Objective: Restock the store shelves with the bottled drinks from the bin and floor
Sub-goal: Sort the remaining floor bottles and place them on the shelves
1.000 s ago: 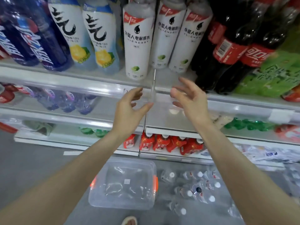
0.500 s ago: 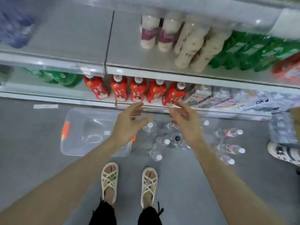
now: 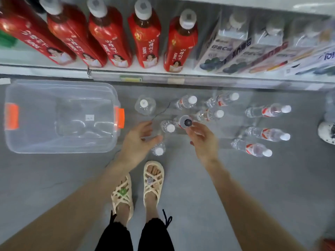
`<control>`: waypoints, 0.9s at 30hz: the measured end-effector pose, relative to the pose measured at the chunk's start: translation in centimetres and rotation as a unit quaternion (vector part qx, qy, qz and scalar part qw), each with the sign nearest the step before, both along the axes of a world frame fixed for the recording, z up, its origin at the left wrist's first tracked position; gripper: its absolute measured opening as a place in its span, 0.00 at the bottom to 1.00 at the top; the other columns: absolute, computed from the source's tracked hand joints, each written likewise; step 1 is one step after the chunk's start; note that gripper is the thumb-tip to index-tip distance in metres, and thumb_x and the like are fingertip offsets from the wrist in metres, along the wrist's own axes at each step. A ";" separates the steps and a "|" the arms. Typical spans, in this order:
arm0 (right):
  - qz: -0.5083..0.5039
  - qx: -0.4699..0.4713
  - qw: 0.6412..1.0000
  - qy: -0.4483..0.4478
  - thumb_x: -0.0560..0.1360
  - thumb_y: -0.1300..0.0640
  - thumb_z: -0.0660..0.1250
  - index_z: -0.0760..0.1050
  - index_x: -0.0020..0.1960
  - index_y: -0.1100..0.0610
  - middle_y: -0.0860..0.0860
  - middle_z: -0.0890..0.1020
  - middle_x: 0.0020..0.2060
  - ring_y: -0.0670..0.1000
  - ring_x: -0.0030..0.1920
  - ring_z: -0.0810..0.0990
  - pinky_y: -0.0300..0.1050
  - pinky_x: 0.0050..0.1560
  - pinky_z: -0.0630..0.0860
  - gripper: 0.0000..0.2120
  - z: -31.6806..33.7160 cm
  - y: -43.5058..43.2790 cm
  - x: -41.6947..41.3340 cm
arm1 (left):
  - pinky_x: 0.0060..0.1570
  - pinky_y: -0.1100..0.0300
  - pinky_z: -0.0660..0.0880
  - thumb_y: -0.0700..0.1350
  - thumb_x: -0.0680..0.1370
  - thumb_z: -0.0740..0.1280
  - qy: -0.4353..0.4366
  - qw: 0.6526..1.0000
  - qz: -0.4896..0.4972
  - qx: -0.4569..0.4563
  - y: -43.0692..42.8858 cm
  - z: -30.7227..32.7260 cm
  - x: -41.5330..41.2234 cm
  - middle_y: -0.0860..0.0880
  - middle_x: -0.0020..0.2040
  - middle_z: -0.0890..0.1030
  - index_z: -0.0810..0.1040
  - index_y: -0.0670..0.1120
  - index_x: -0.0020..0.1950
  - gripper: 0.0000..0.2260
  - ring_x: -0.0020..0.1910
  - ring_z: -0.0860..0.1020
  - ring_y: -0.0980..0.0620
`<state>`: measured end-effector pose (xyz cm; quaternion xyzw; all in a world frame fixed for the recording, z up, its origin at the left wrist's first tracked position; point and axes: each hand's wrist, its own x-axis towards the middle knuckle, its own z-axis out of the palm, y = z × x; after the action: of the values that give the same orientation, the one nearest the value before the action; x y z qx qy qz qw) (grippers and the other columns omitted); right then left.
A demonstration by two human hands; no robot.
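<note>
several clear water bottles (image 3: 268, 111), white caps, red-banded labels, grey floor (image 3: 54, 178)

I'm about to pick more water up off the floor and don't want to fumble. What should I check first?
1. Hands free: ok; left hand and right hand are open, holding nothing.
2. Bottle in reach: ok; dark-topped bottle sits at the right fingertips.
3. Caps on: ok on the water bottles in view.
4. Feet clear: ok; sandals stand apart from them.
5. Gap for water on the shelf: cannot tell; red bottles crowd its visible front.
</note>
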<state>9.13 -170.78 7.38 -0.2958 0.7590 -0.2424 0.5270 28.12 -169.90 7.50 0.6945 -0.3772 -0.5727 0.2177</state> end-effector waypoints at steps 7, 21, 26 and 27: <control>-0.014 -0.022 1.000 0.017 0.76 0.62 0.68 0.74 0.64 0.62 0.49 0.81 0.52 0.41 0.47 0.79 0.25 0.46 0.71 0.16 -9.3 -0.4 -0.7 | 0.58 0.54 0.75 0.57 0.63 0.79 -0.009 0.999 -0.012 0.042 0.0 -7.4 -0.9 0.51 0.52 0.79 0.74 0.50 0.64 0.33 0.53 0.79 0.52; -0.024 -0.038 0.993 0.105 0.73 0.68 0.67 0.72 0.66 0.61 0.54 0.79 0.58 0.53 0.60 0.76 0.50 0.64 0.71 0.21 -17.7 -1.3 -0.2 | 0.53 0.58 0.76 0.45 0.68 0.77 -0.033 0.999 -0.005 0.014 -0.4 -13.3 -0.7 0.47 0.48 0.80 0.76 0.47 0.59 0.21 0.48 0.80 0.48; -0.027 -0.034 0.993 0.106 0.73 0.67 0.68 0.74 0.64 0.59 0.51 0.79 0.51 0.52 0.54 0.77 0.37 0.54 0.70 0.19 -17.2 -1.0 -0.3 | 0.50 0.65 0.74 0.46 0.68 0.77 -0.030 0.999 -0.020 0.000 -0.5 -12.3 0.1 0.50 0.48 0.80 0.75 0.47 0.61 0.23 0.49 0.79 0.53; -0.028 -0.035 0.993 0.106 0.74 0.66 0.68 0.74 0.64 0.59 0.50 0.78 0.49 0.51 0.52 0.76 0.33 0.50 0.68 0.19 -16.6 -1.0 -0.4 | 0.51 0.65 0.74 0.45 0.69 0.76 -0.034 0.999 -0.029 -0.006 -0.6 -11.9 0.2 0.50 0.48 0.80 0.75 0.46 0.62 0.22 0.50 0.79 0.54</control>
<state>8.76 -171.77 -9.21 -0.3168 0.8095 -0.2508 0.4260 28.28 -170.46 -4.38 0.7009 -0.4078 -0.5527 0.1922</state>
